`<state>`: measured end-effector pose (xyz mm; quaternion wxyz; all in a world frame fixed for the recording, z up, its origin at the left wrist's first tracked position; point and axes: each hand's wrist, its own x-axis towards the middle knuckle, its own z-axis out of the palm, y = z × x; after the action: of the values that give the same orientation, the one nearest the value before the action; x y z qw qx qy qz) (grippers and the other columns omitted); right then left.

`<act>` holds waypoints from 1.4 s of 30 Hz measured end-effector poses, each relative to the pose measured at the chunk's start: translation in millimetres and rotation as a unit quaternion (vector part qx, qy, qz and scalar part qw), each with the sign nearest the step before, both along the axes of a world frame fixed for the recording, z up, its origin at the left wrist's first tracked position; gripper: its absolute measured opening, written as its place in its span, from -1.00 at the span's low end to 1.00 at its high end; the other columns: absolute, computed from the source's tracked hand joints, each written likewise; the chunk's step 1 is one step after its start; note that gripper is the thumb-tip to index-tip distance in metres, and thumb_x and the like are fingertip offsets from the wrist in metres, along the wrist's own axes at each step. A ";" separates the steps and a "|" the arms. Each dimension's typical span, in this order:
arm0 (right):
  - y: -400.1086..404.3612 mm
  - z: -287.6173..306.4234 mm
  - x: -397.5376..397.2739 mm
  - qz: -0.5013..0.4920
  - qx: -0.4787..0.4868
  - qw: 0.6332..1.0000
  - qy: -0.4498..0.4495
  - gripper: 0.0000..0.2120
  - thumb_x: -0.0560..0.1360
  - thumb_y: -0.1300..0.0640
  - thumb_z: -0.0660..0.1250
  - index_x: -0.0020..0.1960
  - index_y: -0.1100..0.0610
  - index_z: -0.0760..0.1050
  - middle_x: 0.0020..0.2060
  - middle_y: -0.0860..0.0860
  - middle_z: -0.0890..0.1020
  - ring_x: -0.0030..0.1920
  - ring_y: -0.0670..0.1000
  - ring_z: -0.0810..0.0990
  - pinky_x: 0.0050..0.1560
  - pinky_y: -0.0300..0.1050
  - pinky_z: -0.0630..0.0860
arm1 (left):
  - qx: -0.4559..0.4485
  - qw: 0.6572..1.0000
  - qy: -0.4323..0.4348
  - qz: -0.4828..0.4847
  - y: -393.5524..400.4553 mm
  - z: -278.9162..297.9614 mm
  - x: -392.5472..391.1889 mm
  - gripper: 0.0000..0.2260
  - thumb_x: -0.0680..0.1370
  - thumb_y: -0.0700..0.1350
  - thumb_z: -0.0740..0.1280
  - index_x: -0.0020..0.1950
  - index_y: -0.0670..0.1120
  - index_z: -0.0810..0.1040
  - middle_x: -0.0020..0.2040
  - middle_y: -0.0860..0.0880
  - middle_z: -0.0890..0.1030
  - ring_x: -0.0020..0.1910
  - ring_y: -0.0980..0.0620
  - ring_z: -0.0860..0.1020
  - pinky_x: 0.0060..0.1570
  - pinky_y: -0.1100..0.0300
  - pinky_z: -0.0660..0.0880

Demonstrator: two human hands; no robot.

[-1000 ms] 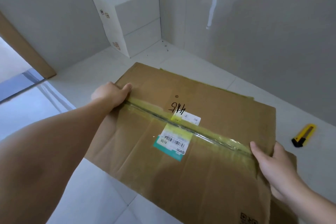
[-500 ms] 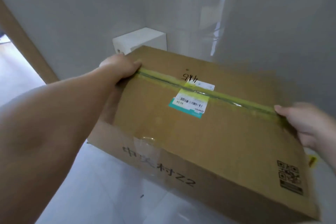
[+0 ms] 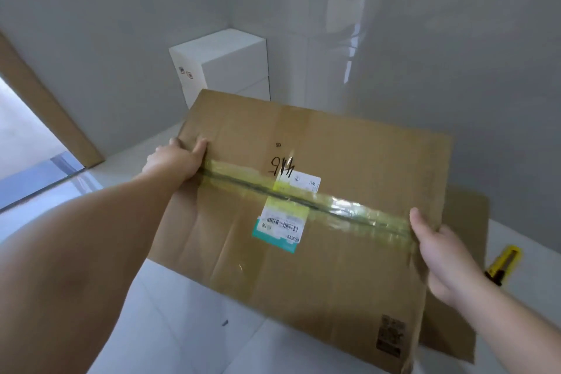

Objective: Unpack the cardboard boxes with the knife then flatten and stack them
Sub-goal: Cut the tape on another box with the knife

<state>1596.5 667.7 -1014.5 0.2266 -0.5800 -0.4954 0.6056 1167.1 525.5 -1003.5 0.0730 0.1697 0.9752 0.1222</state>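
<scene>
flattened brown cardboard box (image 3: 318,191) held in both hands over the white tiled floor (image 3: 182,328), taped seam and barcode label facing up. left hand (image 3: 176,161) clamps the left end of the seam, thumb on top; right hand (image 3: 440,255) clamps the right end the same way. another flat brown cardboard sheet (image 3: 467,222) lies beneath on the right. yellow utility knife (image 3: 504,264) on the floor just right of it. stacked white boxes (image 3: 224,67) in the corner.

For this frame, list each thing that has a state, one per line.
Brown cardboard box: flattened, centre seam taped, held at both ends.
Second brown cardboard sheet: flat underneath.
Yellow utility knife: lying on the floor, untouched.
Stacked white boxes: closed, in the corner.
Left hand: gripping the box.
Right hand: gripping the box.
</scene>
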 end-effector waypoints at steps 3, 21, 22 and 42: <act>-6.7 -6.0 -1.6 0.002 -0.006 1.000 -0.031 -0.27 0.45 -0.33 0.22 0.42 0.14 0.32 0.38 0.01 0.42 0.30 0.04 0.43 0.19 -0.05 0.34 | -0.001 1.000 0.000 -0.010 -8.3 -16.3 2.2 -0.06 0.26 0.59 -0.12 0.43 0.01 0.21 0.10 -0.18 0.55 0.04 -0.28 0.52 -0.08 -0.07 0.51; -10.9 35.7 32.4 0.401 -0.121 0.872 -0.255 -0.27 0.53 -0.33 0.04 -0.16 0.37 0.50 -0.38 0.31 0.64 -0.54 0.11 0.57 -0.52 -0.21 0.46 | -0.138 0.985 0.077 -0.076 -77.7 -7.8 -32.9 -0.04 0.12 0.66 -0.31 -0.08 0.02 0.52 -0.17 -0.09 0.52 -0.15 -0.15 0.44 -0.13 0.08 0.38; -11.8 30.2 30.4 0.413 -0.130 0.863 -0.261 -0.31 0.54 -0.32 0.03 -0.10 0.34 0.47 -0.37 0.29 0.65 -0.52 0.10 0.58 -0.51 -0.21 0.46 | -0.158 0.982 0.069 -0.075 -80.6 -11.2 -33.9 -0.06 0.14 0.65 -0.30 -0.07 0.03 0.54 -0.15 -0.09 0.54 -0.15 -0.14 0.45 -0.12 0.07 0.38; 28.9 -56.2 45.4 0.300 0.234 0.774 -0.506 -0.29 0.53 -0.34 -0.12 -0.46 0.16 0.38 -0.56 0.02 0.45 -0.45 0.06 0.53 -0.37 -0.12 0.42 | -0.078 0.992 0.073 -0.074 4.7 -87.1 34.5 -0.12 0.43 0.46 -0.10 0.46 -0.20 0.21 0.37 -0.29 0.32 0.35 -0.31 0.26 0.36 -0.17 0.22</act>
<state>1641.9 696.6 -1070.6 -0.1216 -0.5537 -0.8139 0.1274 1201.6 530.2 -1090.6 0.0235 0.2434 0.9692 0.0275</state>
